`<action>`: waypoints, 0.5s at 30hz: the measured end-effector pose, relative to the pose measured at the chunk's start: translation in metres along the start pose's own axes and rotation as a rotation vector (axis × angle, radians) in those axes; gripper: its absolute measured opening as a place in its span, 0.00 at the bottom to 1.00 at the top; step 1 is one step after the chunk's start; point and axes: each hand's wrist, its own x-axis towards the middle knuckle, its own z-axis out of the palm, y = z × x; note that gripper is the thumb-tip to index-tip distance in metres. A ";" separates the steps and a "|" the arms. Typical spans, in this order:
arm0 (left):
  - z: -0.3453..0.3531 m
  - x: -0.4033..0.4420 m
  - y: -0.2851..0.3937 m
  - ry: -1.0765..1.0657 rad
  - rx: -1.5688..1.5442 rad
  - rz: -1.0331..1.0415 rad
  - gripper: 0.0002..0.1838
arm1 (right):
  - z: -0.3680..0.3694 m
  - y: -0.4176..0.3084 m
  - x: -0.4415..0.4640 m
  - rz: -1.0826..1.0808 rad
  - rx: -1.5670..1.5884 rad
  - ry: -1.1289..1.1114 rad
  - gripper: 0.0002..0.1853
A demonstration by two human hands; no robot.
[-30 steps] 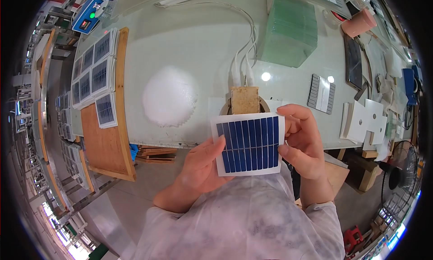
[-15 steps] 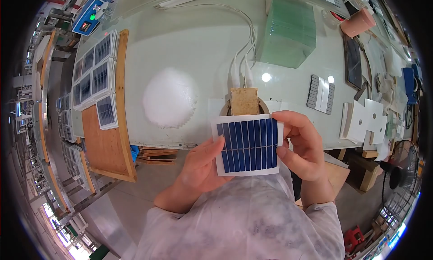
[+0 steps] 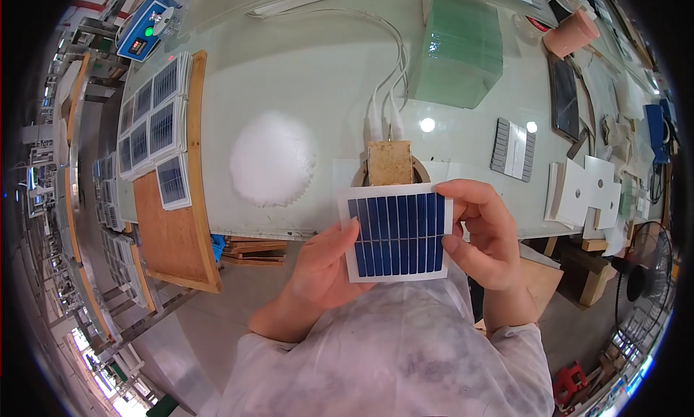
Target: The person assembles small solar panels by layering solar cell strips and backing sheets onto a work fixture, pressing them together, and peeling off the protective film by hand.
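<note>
Between my hands is a small solar panel (image 3: pixel 396 236) with blue cell strips and a white border, held in front of my chest at the table edge. My left hand (image 3: pixel 325 261) grips its left side, thumb on the face and fingers hidden behind. At the right edge, my right hand (image 3: pixel 486 236) pinches it, with the index finger near the top corner and the thumb lower down. Just beyond the panel stands a brownish square block (image 3: pixel 390 162) on a round base, with white cables (image 3: pixel 396 92) running into its back.
Stacked solar panels (image 3: pixel 150 131) lie on a wooden board (image 3: pixel 170 233) at the left. A white round pad (image 3: pixel 272 159), a green glass stack (image 3: pixel 463 52), a grey striped piece (image 3: pixel 513 149) and a phone (image 3: pixel 564 95) are on the table. A fan (image 3: pixel 640 283) stands right.
The view has shifted very slightly. Both hands and the solar panel keep almost the same position.
</note>
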 end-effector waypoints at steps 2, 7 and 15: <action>0.001 0.000 0.000 0.017 -0.012 0.005 0.24 | -0.001 0.000 0.000 -0.001 -0.021 -0.010 0.27; 0.002 0.000 0.000 0.022 -0.002 0.000 0.24 | -0.001 0.001 0.001 -0.020 -0.011 -0.023 0.27; -0.007 -0.002 -0.001 -0.026 -0.076 0.011 0.25 | -0.004 0.004 0.001 0.000 0.037 -0.027 0.25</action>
